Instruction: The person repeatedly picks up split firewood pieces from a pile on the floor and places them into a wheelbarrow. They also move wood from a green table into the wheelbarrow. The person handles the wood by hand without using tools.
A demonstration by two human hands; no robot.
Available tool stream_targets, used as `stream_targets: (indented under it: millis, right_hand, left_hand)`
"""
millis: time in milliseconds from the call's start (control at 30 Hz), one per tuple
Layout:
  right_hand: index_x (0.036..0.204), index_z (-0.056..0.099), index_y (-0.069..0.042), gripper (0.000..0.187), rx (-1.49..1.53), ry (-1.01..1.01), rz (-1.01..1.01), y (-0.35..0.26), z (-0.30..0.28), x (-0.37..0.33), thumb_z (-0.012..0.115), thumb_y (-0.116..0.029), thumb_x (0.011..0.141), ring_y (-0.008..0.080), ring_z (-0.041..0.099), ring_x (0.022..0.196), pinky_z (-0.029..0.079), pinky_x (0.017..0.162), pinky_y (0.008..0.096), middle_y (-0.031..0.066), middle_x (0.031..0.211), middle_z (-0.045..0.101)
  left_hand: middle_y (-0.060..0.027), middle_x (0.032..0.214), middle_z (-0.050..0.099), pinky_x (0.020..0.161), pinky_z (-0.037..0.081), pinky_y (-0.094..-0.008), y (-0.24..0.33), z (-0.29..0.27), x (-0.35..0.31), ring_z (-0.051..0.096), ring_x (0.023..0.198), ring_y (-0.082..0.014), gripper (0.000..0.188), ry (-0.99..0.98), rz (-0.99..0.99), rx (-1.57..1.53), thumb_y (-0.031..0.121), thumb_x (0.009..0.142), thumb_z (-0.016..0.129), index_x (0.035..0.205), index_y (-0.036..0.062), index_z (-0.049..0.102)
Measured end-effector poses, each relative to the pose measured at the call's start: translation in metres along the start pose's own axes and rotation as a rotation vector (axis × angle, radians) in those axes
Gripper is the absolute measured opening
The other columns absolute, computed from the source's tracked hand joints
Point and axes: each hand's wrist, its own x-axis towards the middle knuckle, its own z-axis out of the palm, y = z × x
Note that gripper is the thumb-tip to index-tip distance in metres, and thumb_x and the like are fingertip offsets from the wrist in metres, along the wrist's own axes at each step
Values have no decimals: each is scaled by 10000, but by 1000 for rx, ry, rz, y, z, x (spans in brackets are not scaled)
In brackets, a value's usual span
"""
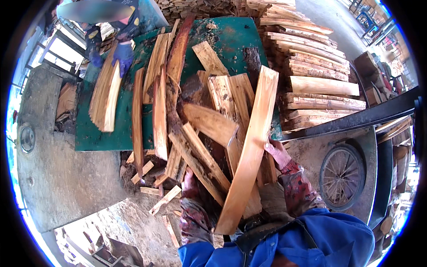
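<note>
1. Long, flat, pale tan wooden board [251, 142]: in front of the wearer's torso, above the near side of the wood heap. Its long axis runs obliquely; the far end points away and to the right, the near end back toward the body and left.
2. Right hand [279, 155]: pinching the board's right edge, thumb uppermost; its other fingers are largely hidden.
3. Left hand [190, 183]: beside rough, bark-edged brown wood strips [195, 162]; whether it grips one cannot be told.
4. Heap of split, brown-and-cream wood pieces [209, 118]: lying at various angles, partly over the green flat-topped table [231, 31].
5. Grey, worn, flat bench [58, 173]: its notched opening contains broken brown wood chunks [66, 102].
6. Layered stack of pale, bark-edged boards [318, 84]: right of the table, long axes roughly crosswise, behind a straight black metal bar [356, 118].
7. Grey spoked wheel with dark tyre [342, 176]: below that bar.
8. Co-worker's purple-gloved hand [123, 57]: on cream split wood [112, 100], far left.
</note>
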Motion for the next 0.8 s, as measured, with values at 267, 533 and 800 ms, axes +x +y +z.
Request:
stream_targets:
  millis: [267,533,800]
  right_hand:
    - [1418,318,29,888,-89,-3,8,-6,2,-7,730,-438,785,204,450,1237,338,1057,341,118,1345,479]
    - [1431,303,7,884,24,-56,6,9,-18,-6,750,-383,776,205,444,1245,348,1052,347,115,1362,464]
    - [1397,355,6,815,36,-179,12,-6,-58,-8,766,-262,747,188,507,1164,410,1000,332,92,1303,506]
  left_hand:
    - [-43,1238,562,985,434,-387,7,4,0,533,1136,-224,620,-51,85,272,417,848,681,1327,79,478]
    - [-17,1145,586,932,441,-342,-31,-13,-11,544,1050,-174,695,77,117,313,480,759,749,1263,53,530]
    - [-64,1129,581,893,486,-351,-56,86,-68,566,1037,-207,696,152,476,466,351,727,805,1264,28,503]
